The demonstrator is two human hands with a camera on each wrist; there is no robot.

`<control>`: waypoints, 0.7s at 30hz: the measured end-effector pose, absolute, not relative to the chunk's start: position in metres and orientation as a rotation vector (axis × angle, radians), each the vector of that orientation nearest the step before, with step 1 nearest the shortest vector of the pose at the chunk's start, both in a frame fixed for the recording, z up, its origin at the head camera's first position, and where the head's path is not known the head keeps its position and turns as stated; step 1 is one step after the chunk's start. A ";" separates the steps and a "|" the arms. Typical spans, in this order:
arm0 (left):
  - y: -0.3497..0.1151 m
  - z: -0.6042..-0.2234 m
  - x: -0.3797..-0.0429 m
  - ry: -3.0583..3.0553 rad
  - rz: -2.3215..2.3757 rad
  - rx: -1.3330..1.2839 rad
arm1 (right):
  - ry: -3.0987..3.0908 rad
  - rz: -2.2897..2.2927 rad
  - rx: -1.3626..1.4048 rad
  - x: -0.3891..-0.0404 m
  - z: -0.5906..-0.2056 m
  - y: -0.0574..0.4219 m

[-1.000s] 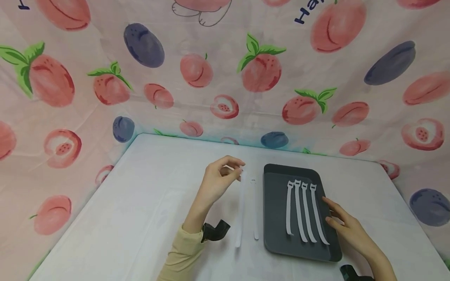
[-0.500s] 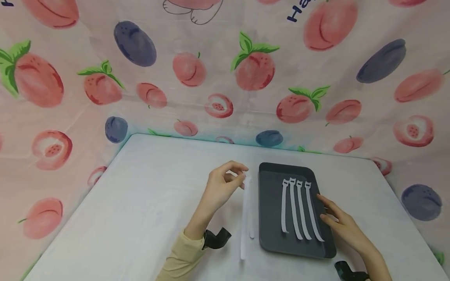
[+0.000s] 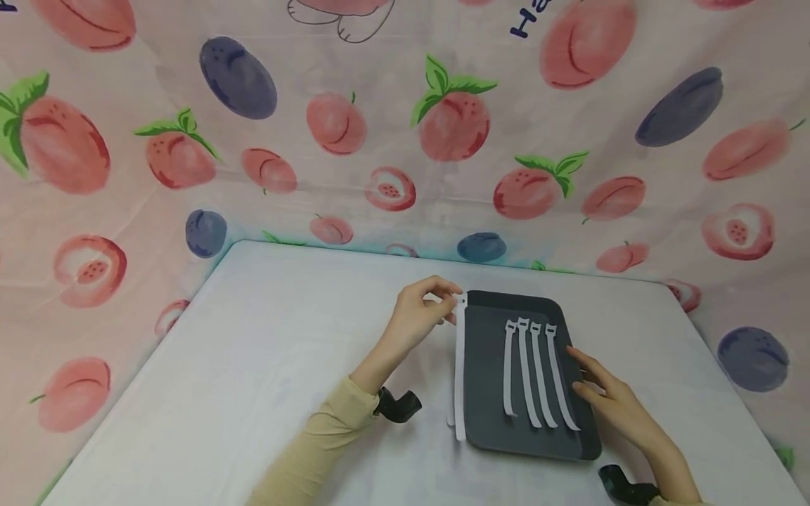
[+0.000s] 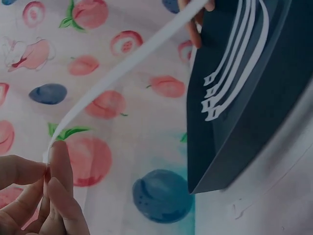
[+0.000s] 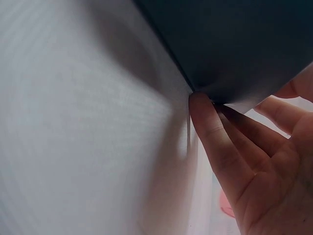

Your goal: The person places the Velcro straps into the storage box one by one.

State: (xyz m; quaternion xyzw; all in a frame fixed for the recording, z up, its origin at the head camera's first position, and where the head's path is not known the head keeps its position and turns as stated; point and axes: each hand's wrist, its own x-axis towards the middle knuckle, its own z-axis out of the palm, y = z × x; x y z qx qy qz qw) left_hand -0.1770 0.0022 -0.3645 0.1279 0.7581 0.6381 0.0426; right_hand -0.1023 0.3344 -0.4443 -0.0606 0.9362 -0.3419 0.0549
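My left hand [image 3: 418, 313] pinches the slotted end of a white hook-and-loop cable tie [image 3: 460, 372]. The strap hangs down along the left edge of a dark grey tray [image 3: 487, 393], and in the left wrist view it curves up and away from the fingertips. Several similar white cable ties [image 3: 522, 365] lie side by side in the tray, slotted heads toward the far end. Behind the held strap, another white strap [image 3: 451, 414] on the table is mostly hidden. My right hand [image 3: 623, 411] touches the tray's right edge with fairly straight fingers; the right wrist view shows a finger against the tray's side.
A white-covered table [image 3: 304, 337] extends left of the tray and in front of it. A fruit-print cloth [image 3: 354, 190] rises behind the table and along its left side. Black camera mounts [image 3: 399, 405] sit on both wrists.
My left hand has carried the cable tie rightward, from over the table to the tray's left edge. My right hand stays at the tray's right side. The head view has shifted slightly.
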 end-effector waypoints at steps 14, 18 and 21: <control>0.027 -0.374 -0.202 2.283 1.801 0.417 | 2.831 -1.056 -0.158 -0.104 -0.447 0.334; 0.035 -0.375 -0.208 2.243 1.784 0.416 | 2.834 -1.048 -0.146 -0.103 -0.446 0.333; 0.040 -0.378 -0.212 2.222 1.771 0.409 | 2.835 -1.045 -0.135 -0.103 -0.446 0.333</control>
